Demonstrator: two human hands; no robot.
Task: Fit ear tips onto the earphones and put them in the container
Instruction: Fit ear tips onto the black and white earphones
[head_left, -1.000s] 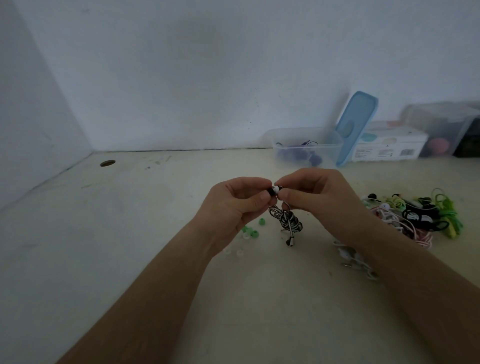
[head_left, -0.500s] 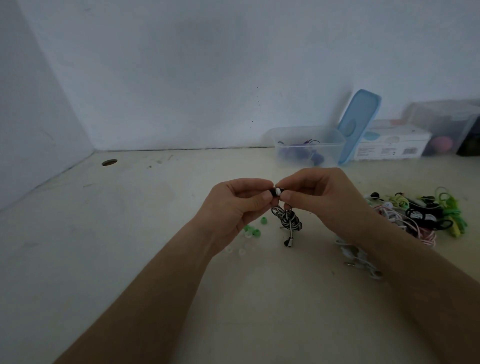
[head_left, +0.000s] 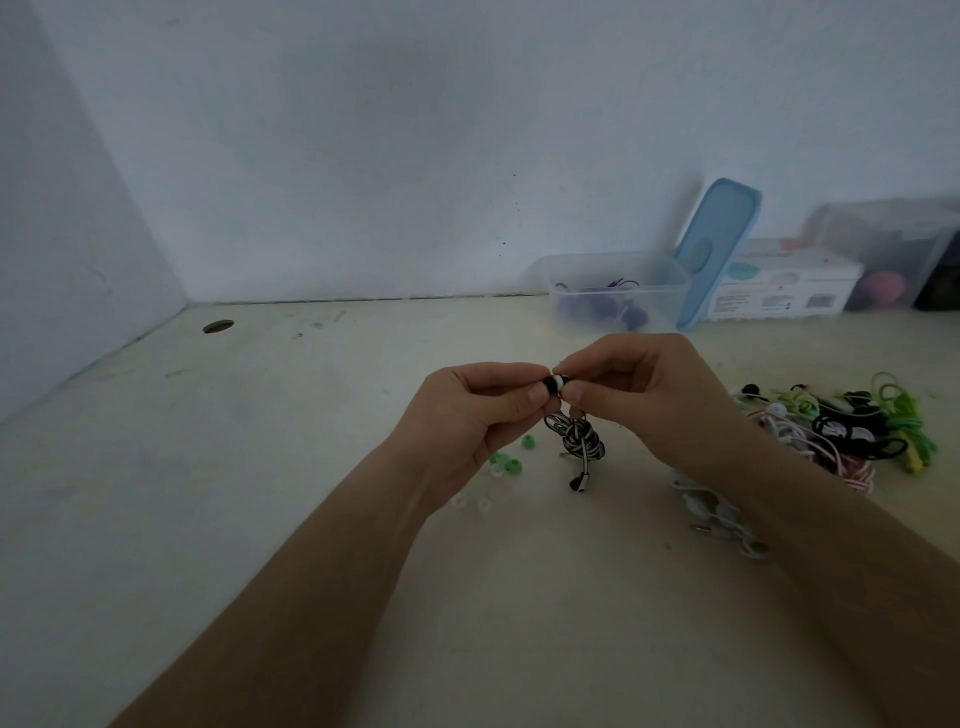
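One wide-angle camera, worn at the person's head, looks forward and down over the worktop (head_left: 218, 519) toward the back wall (head_left: 415, 156). It sits close: both forearms (head_left: 291, 597) enter from the bottom edge, and the left hand (head_left: 467, 415) and right hand (head_left: 654, 405) meet near the frame's centre. A side wall (head_left: 62, 234) closes the left edge.

I am working bare-armed: my left forearm (head_left: 322, 571) and right forearm (head_left: 831, 561) are showing uncovered skin from the bottom edge of the picture up to the wrists. My left hand (head_left: 467, 415) and right hand (head_left: 649, 405) are going bare too, knuckles and tendons standing out in the dim light. My left thumbnail (head_left: 537, 393) is showing short and smooth.
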